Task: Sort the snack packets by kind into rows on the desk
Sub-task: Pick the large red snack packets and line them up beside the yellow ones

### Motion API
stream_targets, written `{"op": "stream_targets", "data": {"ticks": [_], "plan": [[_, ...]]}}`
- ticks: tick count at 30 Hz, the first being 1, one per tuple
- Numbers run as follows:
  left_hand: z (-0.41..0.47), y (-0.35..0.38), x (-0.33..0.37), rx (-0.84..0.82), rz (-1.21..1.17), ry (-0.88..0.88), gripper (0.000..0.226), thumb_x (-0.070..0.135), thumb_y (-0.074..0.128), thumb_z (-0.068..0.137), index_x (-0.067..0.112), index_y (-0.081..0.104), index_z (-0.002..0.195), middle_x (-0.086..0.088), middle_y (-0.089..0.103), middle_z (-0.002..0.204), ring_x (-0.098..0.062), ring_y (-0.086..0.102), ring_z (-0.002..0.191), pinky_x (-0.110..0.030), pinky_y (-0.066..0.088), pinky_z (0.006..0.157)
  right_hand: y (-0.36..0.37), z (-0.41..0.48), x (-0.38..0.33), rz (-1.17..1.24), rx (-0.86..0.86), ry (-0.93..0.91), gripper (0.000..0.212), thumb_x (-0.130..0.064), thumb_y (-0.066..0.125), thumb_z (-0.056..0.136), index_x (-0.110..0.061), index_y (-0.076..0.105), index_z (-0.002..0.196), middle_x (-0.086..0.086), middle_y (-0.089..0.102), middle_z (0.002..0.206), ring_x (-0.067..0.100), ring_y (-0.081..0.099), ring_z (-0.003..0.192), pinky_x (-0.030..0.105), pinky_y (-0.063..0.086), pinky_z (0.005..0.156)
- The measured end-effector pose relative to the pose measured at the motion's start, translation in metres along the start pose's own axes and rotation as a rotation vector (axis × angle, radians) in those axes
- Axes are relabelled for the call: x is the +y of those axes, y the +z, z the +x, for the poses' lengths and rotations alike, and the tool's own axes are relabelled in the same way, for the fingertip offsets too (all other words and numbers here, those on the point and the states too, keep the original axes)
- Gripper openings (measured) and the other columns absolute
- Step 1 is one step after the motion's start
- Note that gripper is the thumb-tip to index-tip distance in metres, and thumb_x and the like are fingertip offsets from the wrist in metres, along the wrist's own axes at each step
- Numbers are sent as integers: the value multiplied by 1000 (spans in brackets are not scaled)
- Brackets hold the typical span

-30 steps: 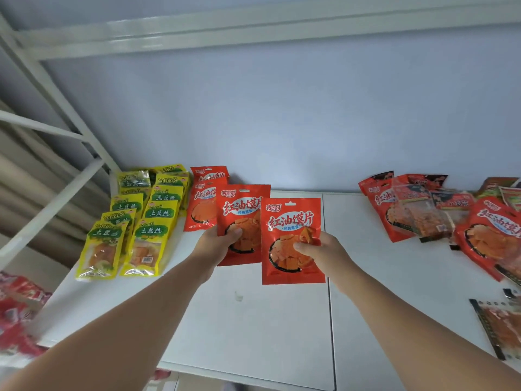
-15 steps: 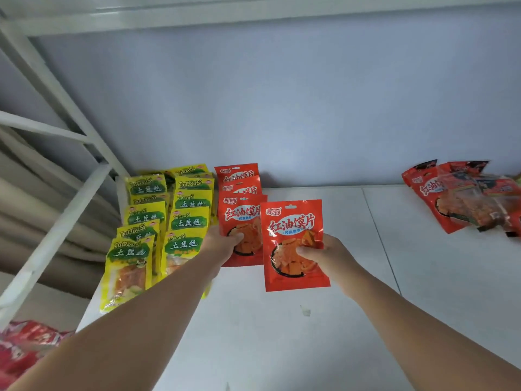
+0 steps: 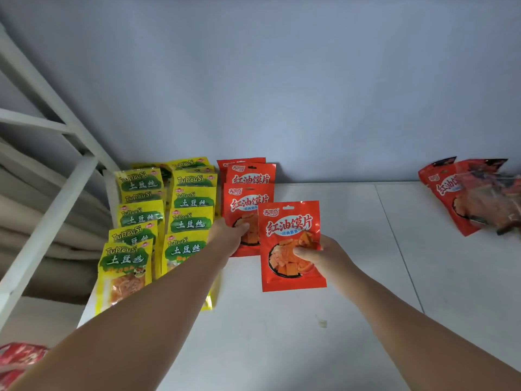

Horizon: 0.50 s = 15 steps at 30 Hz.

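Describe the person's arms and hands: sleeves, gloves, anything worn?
Left arm and right arm are bare to the frame edge, with no sleeves in view. Left hand and right hand wear no gloves. No watch, bracelet or ring shows on the visible sides.

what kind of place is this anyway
Probably a dorm or bedroom, not a shop: a plain white desk stands against a bare bluish wall, with a white metal frame like a bunk-bed ladder on the left.
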State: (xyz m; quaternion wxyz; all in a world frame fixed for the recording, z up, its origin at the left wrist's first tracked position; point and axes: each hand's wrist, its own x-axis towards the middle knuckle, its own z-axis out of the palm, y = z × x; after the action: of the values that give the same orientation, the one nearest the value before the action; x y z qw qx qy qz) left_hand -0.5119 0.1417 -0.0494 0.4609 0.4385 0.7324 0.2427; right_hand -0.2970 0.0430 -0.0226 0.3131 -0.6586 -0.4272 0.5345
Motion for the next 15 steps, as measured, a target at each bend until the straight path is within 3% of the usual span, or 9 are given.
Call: {"op": "stream_targets", "data": {"ticks": [3, 7, 10, 15], "plan": [[-2, -2, 1, -4, 29, 50, 36, 41, 74, 91, 20, 66, 120, -2, 75, 105, -17, 71, 80, -29, 55, 63, 13, 10, -1, 5, -47, 17, 24, -31, 76, 89, -33, 70, 112, -10, 76, 108, 15, 69, 106, 43, 52, 103], [-1, -9, 6, 7, 98, 22, 35, 45, 60, 100, 15, 69, 115, -8, 76, 101, -28, 75, 85, -40, 63, 73, 32, 27, -4, -24, -52, 47, 27, -32, 77, 88, -31, 70, 114, -9, 75, 109, 16, 69, 105, 38, 53, 98], [0, -17, 9, 19, 51, -55, 39, 41, 44, 106, 11, 67, 114, -11, 74, 100, -29, 73, 86, -33, 57, 68, 47, 39, -8, -31, -45, 69, 32, -34, 79, 86, -28, 70, 116, -7, 75, 107, 17, 69, 101, 37, 55, 94], [-4, -25, 13, 28, -20, -85, 42, 45, 36, 107, 16, 62, 89, -9, 74, 88, -27, 72, 79, -35, 55, 69, 67, 51, -8, -107, 50, 51, 21, -29, 78, 84, -21, 73, 102, -5, 75, 93, 16, 71, 90, 25, 52, 69]]}}
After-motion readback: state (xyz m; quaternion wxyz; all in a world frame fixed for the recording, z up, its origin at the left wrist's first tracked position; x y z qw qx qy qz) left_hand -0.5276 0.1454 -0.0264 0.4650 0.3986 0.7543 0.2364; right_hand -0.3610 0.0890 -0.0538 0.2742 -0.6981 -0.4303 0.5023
